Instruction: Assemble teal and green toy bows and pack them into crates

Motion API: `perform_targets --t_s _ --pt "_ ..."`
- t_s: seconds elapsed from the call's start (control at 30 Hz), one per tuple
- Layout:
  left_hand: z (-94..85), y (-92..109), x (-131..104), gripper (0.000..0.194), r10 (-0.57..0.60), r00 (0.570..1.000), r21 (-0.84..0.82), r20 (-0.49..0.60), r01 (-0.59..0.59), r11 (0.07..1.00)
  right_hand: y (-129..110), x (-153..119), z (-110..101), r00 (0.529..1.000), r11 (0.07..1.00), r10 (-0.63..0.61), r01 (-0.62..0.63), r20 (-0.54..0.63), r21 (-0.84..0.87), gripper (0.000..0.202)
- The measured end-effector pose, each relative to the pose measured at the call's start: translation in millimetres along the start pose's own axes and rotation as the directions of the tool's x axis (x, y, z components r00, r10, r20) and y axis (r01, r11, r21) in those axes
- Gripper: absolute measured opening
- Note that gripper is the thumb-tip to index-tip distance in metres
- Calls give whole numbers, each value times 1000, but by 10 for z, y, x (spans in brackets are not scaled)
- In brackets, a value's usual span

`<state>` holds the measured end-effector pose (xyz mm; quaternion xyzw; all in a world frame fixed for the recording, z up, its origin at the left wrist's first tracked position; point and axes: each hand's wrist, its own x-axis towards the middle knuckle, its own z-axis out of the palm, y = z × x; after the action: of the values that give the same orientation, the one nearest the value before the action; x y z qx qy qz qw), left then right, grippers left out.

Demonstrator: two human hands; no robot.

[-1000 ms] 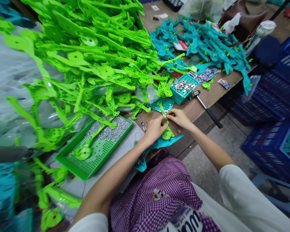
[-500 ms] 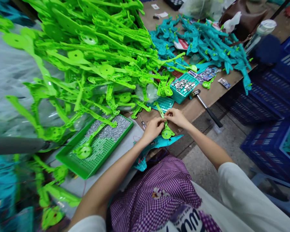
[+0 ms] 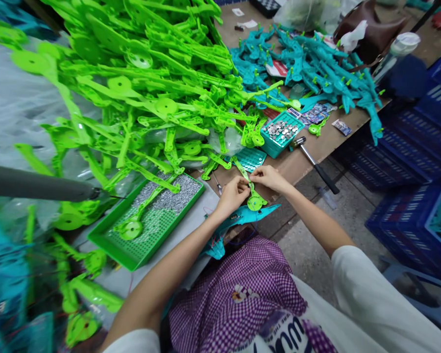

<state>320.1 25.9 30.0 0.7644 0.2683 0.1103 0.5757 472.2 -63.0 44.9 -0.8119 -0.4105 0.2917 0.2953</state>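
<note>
A slim lime-green plastic part (image 3: 256, 201) with a round end lies at the table's near edge, round end toward me, between my hands. My left hand (image 3: 235, 193) is at its left side, fingers pinched together over its middle; anything between the fingertips is too small to name. From the right, my right hand (image 3: 267, 177) has its thumb and fingers closed on the same part. Just below sits a teal part (image 3: 242, 215) with thin wires, partly behind my left forearm. A teal perforated plate (image 3: 253, 159) lies just beyond the hands.
Left of my hands is a green tray (image 3: 147, 250) of small metal pieces. A teal box (image 3: 275, 147) of silvery discs and a hammer (image 3: 317, 166) lie to the right. Behind are piles of green parts (image 3: 165, 105) and teal parts (image 3: 316, 66). A grey tool (image 3: 40, 184) juts in from the left.
The fingers of my left hand have shifted slightly at the green part. My right hand is nearly in the same place. The grey tool at the left sits higher and reaches further right.
</note>
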Motion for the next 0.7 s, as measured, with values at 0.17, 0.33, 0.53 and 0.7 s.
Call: perform_targets --t_s 0.17,0.33,0.53,0.7 --pt "-8 -14 12 41 -40 999 -64 -21 39 997 -43 -149 150 988 996 -91 89 -121 -22 13" --pt "-18 -26 34 65 -54 998 -59 -9 54 997 -40 -326 269 966 965 -210 181 -148 -190 24" --pt "-38 -40 50 67 -31 999 -47 24 32 998 6 -296 182 947 915 -319 300 -28 -271 20" --pt "-75 -57 75 48 29 994 -16 103 -27 999 94 -233 179 949 948 -307 298 -74 -114 14"
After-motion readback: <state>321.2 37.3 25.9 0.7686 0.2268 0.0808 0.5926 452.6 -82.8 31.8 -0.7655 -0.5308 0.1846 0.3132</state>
